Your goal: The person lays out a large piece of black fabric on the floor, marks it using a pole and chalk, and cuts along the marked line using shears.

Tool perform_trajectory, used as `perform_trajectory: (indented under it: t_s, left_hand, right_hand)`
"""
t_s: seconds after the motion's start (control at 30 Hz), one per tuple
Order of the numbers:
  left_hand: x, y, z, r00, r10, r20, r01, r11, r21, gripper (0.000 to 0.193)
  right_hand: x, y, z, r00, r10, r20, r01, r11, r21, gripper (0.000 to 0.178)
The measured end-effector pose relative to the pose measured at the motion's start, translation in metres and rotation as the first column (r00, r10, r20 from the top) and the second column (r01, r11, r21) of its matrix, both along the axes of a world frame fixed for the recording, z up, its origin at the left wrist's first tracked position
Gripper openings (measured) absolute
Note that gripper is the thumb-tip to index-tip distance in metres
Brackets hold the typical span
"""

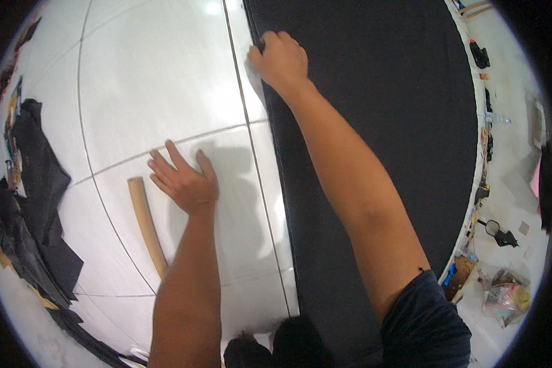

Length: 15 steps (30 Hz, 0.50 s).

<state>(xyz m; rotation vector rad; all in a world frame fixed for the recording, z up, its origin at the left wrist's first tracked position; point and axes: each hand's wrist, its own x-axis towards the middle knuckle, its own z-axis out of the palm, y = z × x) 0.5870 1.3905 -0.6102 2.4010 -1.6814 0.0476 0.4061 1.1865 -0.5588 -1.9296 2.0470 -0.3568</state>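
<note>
A long sheet of black fabric [386, 110] lies spread over the right half of the white tiled surface [159, 80]. Its left edge runs nearly straight from top to bottom. At the far part of that edge, my right hand [283, 61] is closed, thumb and fingers pinching the cloth's border. My left hand [187, 184] rests over the white tiles with fingers spread, holding nothing. Left of my left forearm lies a slim, slightly curved beige stick [144, 221], its lower end hidden behind the arm.
Dark cloth pieces [40, 178] lie piled along the left side. Beyond the fabric's right border are small items, a black-handled round object [500, 233] and a clear plastic bag [508, 297]. My dark-clad knees [294, 343] show at the bottom.
</note>
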Motion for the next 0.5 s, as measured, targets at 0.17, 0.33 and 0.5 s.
perform_trajectory:
  t_s: [0.17,0.33,0.5]
  left_hand:
    - [-0.006,0.001,0.007,0.999,0.017,-0.035,-0.014,0.997,0.081,0.065]
    - [-0.007,-0.004,0.012,0.997,0.050,-0.063,-0.043,0.992,0.119,0.066]
    - [-0.008,-0.009,0.018,0.995,0.068,-0.075,-0.055,0.986,0.155,0.067]
  right_hand:
    - [-0.012,-0.012,-0.014,0.990,0.003,-0.143,-0.023,0.990,-0.138,0.067]
    - [-0.005,-0.043,-0.024,0.981,0.025,-0.194,-0.025,1.000,0.000,0.077]
    - [0.009,-0.044,-0.035,0.973,0.047,-0.226,-0.037,0.998,0.048,0.081]
